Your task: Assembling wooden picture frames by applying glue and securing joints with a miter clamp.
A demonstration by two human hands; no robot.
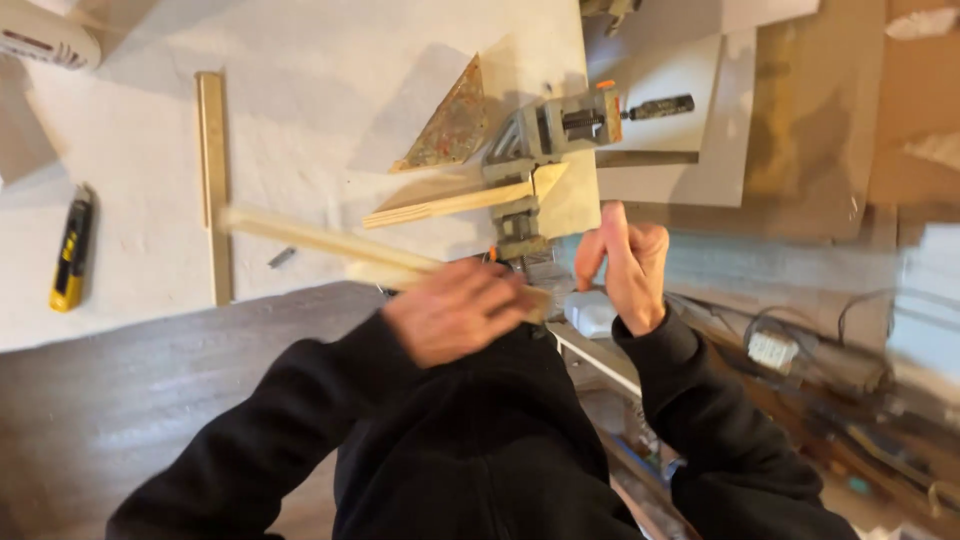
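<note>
Sleeves: black, both forearms fill the near edge of the head view.
Left hand (455, 308): blurred, fingers curled over the near end of a pale wooden strip (320, 242); closed on it.
Wooden strip: runs up and to the left of the left hand, over the white worktop (300, 90); far end blurred.
Handling (judgement): light, stiff, narrow; likely to flex or snap if levered from one end. Dry, not slippery. Best held near mid-length, or at both ends.
Right hand (625, 262): loosely curled, index finger pointing up, holding nothing; just below the corner clamp (545, 135).
Corner clamp: grey metal, black screw handle with orange collar; grips a second mitred strip (455, 203) lying just above the left hand.
Triangle plate (450, 125): rust-mottled, above the left hand, beside the clamp.
Third strip (212, 180): lies upright-wise on the worktop, well left of the left hand.
Utility knife (72, 250): yellow and black, far left.
Packages/labels: white roll-shaped object (45, 35) with a dark band, top left corner; print unreadable. Small white box (772, 348) right of the right hand, among cables.
</note>
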